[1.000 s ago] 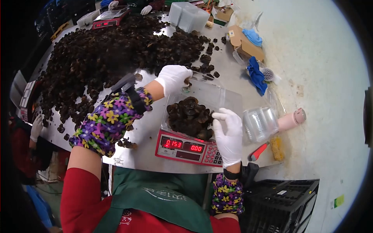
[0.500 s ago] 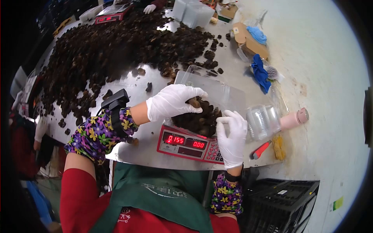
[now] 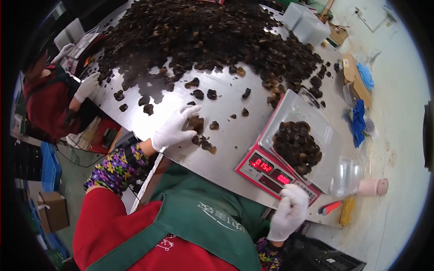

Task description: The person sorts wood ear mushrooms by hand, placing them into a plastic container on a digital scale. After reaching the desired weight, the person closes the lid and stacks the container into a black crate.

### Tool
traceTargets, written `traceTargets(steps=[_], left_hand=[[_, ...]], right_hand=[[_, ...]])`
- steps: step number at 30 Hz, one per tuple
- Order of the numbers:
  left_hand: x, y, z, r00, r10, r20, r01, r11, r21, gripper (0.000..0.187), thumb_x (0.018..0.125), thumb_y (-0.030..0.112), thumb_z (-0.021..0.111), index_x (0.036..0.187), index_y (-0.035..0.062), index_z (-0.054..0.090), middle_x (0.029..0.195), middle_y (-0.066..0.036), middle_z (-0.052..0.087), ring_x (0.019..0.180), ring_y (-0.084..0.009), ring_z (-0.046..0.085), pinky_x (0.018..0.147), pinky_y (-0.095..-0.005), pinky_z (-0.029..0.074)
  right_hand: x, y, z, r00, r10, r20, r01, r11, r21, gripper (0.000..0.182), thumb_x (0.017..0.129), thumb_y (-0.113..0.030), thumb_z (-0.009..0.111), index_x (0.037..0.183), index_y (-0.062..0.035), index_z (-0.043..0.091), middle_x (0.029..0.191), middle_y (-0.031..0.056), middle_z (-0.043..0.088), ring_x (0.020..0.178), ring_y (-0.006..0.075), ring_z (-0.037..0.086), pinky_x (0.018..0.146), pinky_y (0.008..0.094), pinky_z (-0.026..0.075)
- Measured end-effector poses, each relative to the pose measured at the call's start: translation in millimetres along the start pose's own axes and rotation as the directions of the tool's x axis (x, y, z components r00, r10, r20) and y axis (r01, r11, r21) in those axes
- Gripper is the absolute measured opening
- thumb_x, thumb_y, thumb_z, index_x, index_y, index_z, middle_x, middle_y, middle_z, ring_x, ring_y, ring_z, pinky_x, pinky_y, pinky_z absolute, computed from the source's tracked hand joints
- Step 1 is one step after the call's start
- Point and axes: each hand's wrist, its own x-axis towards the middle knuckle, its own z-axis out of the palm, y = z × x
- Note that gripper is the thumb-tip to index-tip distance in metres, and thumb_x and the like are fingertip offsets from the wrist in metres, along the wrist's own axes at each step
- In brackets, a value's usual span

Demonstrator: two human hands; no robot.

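My left hand, in a white glove, is low over the steel table with thumb and fingers spread. Between them is a brown piece of wood ear mushroom, with a few smaller bits beside it. My right hand, also gloved, is curled closed by the front edge of the red scale; the inside of its fingers is hidden. On the scale a clear plastic container holds a heap of dark wood ear mushrooms. The red display appears to read 0.152.
A large pile of wood ear mushrooms covers the back of the table, with loose pieces in front. Another person in white gloves works at the left. A plastic jar, pink bottle, red-handled tool and yellow brush are at right.
My left hand has moved from the container to the table on the left, and a mushroom piece lies between its fingers. My right hand has drawn back and curled. The view has turned left.
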Motion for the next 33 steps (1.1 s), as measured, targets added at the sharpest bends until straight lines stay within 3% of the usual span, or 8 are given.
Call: traceTargets(steps=[8, 11, 15, 18, 20, 24, 28, 33], left_hand=[[-25.3, -20.5, 20.3, 0.833, -0.220, -0.508, 0.161, 0.974, -0.158, 0.026, 0.089, 0.006, 0.067, 0.115, 0.0039, 0.068, 0.113, -0.017, 0.065, 0.102, -0.0338, 0.064, 0.089, -0.0387, 0.052], [-24.3, -17.3, 17.1, 0.975, 0.023, -0.219, -0.039, 0.997, -0.070, 0.018, 0.089, 0.005, 0.069, 0.107, 0.0048, 0.070, 0.100, -0.014, 0.070, 0.097, -0.0300, 0.067, 0.085, -0.0375, 0.054], [17.0, -29.7, 11.7, 0.931, 0.037, -0.364, -0.029, 0.999, 0.026, 0.023, 0.086, 0.008, 0.072, 0.109, 0.0089, 0.070, 0.101, -0.011, 0.069, 0.096, -0.0285, 0.066, 0.084, -0.0374, 0.053], [62.8, -35.9, -9.0, 0.832, 0.327, -0.449, -0.168, 0.919, 0.358, 0.023, 0.085, 0.016, 0.072, 0.107, 0.0132, 0.068, 0.090, -0.006, 0.065, 0.083, -0.0279, 0.064, 0.073, -0.0413, 0.051], [81.9, -47.8, -9.0, 0.914, 0.379, -0.142, -0.236, 0.785, 0.572, 0.030, 0.085, 0.016, 0.070, 0.115, 0.0150, 0.065, 0.090, -0.004, 0.066, 0.085, -0.0272, 0.064, 0.073, -0.0414, 0.051], [105.0, -38.9, -3.3, 0.903, 0.269, -0.334, -0.167, 0.938, 0.305, 0.034, 0.086, 0.016, 0.069, 0.120, 0.0146, 0.063, 0.091, -0.007, 0.065, 0.087, -0.0304, 0.064, 0.075, -0.0420, 0.053], [130.0, -53.3, 9.8, 0.958, 0.276, -0.078, -0.238, 0.917, 0.321, 0.023, 0.087, 0.018, 0.069, 0.108, 0.0104, 0.065, 0.095, -0.012, 0.063, 0.093, -0.0323, 0.065, 0.078, -0.0416, 0.054], [128.8, -42.0, 12.9, 0.976, 0.182, -0.117, -0.178, 0.983, 0.047, 0.018, 0.086, 0.018, 0.072, 0.099, 0.0076, 0.067, 0.094, -0.013, 0.064, 0.088, -0.0321, 0.065, 0.077, -0.0404, 0.053]], right_hand=[[-26.6, -11.4, 106.1, 0.875, -0.053, 0.482, -0.099, 0.954, 0.284, 0.016, 0.086, 0.002, 0.068, 0.099, -0.0060, 0.069, 0.102, 0.0101, 0.070, 0.095, 0.0281, 0.067, 0.084, 0.0370, 0.052], [-30.2, -3.4, 128.9, 0.852, -0.110, 0.513, -0.037, 0.963, 0.268, 0.019, 0.084, -0.003, 0.071, 0.103, -0.0095, 0.070, 0.104, 0.0082, 0.070, 0.095, 0.0291, 0.066, 0.083, 0.0398, 0.053], [-30.5, -1.7, 146.9, 0.824, -0.162, 0.542, 0.028, 0.969, 0.246, 0.020, 0.085, -0.006, 0.071, 0.103, -0.0109, 0.068, 0.103, 0.0062, 0.069, 0.094, 0.0291, 0.065, 0.082, 0.0408, 0.052], [-26.8, -4.3, 149.8, 0.814, -0.177, 0.553, 0.052, 0.971, 0.234, 0.018, 0.085, -0.008, 0.071, 0.103, -0.0110, 0.068, 0.102, 0.0048, 0.069, 0.093, 0.0288, 0.065, 0.080, 0.0408, 0.052], [-21.8, -7.5, 146.6, 0.817, -0.187, 0.545, 0.088, 0.975, 0.203, 0.019, 0.084, -0.007, 0.071, 0.102, -0.0106, 0.068, 0.102, 0.0055, 0.070, 0.093, 0.0287, 0.065, 0.081, 0.0408, 0.052], [-10.6, -15.8, 123.9, 0.843, -0.156, 0.515, 0.066, 0.980, 0.189, 0.019, 0.084, -0.005, 0.071, 0.102, -0.0098, 0.068, 0.102, 0.0063, 0.070, 0.092, 0.0287, 0.066, 0.082, 0.0408, 0.051], [-5.3, -11.5, 111.9, 0.869, -0.098, 0.485, 0.018, 0.986, 0.167, 0.018, 0.085, -0.004, 0.070, 0.103, -0.0090, 0.068, 0.102, 0.0068, 0.071, 0.093, 0.0289, 0.066, 0.082, 0.0406, 0.051], [-4.6, -7.7, 109.0, 0.879, -0.096, 0.467, 0.021, 0.986, 0.164, 0.020, 0.085, -0.003, 0.070, 0.103, -0.0097, 0.069, 0.102, 0.0066, 0.071, 0.092, 0.0287, 0.066, 0.082, 0.0404, 0.051]])
